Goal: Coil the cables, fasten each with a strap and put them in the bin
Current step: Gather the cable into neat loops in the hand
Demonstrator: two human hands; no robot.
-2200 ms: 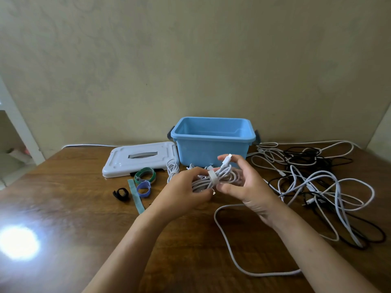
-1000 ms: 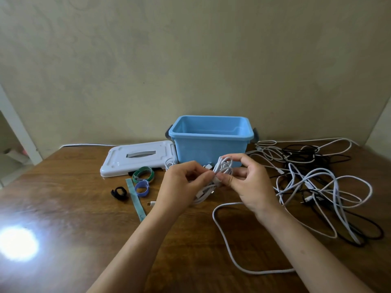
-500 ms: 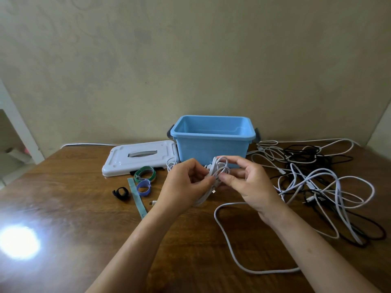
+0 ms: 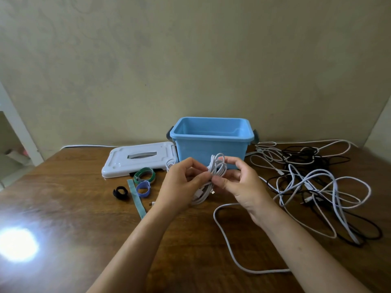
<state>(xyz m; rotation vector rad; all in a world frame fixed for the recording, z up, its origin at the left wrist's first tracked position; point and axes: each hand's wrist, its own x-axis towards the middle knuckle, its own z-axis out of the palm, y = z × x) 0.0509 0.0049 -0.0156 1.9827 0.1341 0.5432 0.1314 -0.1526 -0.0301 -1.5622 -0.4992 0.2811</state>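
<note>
A coiled white cable (image 4: 216,168) hangs upright between my hands, just in front of the open blue bin (image 4: 211,138). My left hand (image 4: 182,186) pinches the bundle at its middle from the left. My right hand (image 4: 241,185) pinches the same spot from the right, fingers curled round the loops. The strap round the bundle is hidden by my fingertips. Plug ends dangle below the grip. Spare straps lie to the left: a green ring (image 4: 145,175), a purple ring (image 4: 143,188), a black one (image 4: 120,193) and a flat teal strip (image 4: 136,198).
A tangle of white and black cables (image 4: 313,182) covers the table's right side. One white cable (image 4: 230,246) loops across the wood under my right forearm. The bin's white lid (image 4: 137,159) lies flat left of the bin. Glare shines at the lower left.
The coil has turned from lying sideways across my hands to standing upright. Both hands have shifted to pinch it at the middle.
</note>
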